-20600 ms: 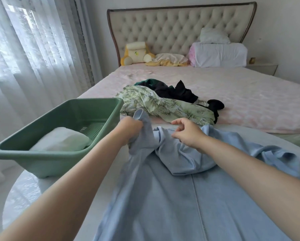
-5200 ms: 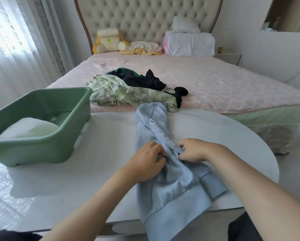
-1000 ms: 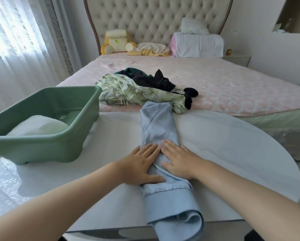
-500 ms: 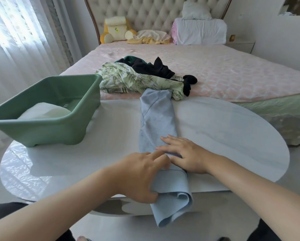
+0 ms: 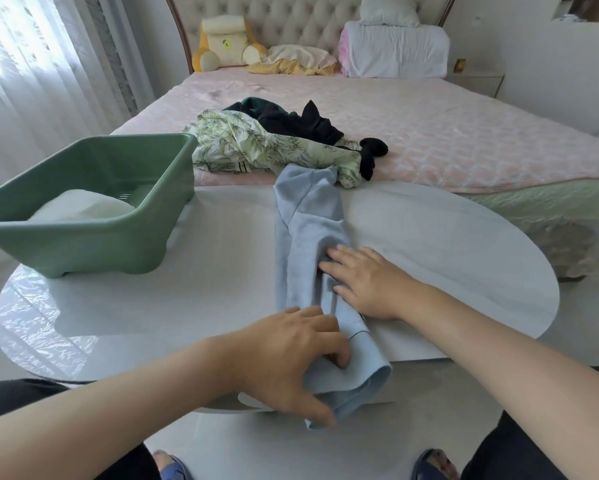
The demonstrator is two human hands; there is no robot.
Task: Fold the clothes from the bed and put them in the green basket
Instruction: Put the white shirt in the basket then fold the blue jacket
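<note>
The blue top (image 5: 308, 230) lies in a long strip on the white counter (image 5: 447, 244) near the green basket (image 5: 93, 244), the right hand (image 5: 364, 282) pressing it flat with straight fingers while the left hand (image 5: 284, 362) seems to grip its hanging near end.

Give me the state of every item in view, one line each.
light blue garment: folded into a narrow strip on the table, near end hanging over the edge.
left hand: grips the hanging end.
right hand: flat, pressing the strip.
green basket: upright on the table, holding a white folded item.
leaf-print garment: crumpled, unfolded, on the bed.
black clothes: heaped unfolded behind it.
</note>
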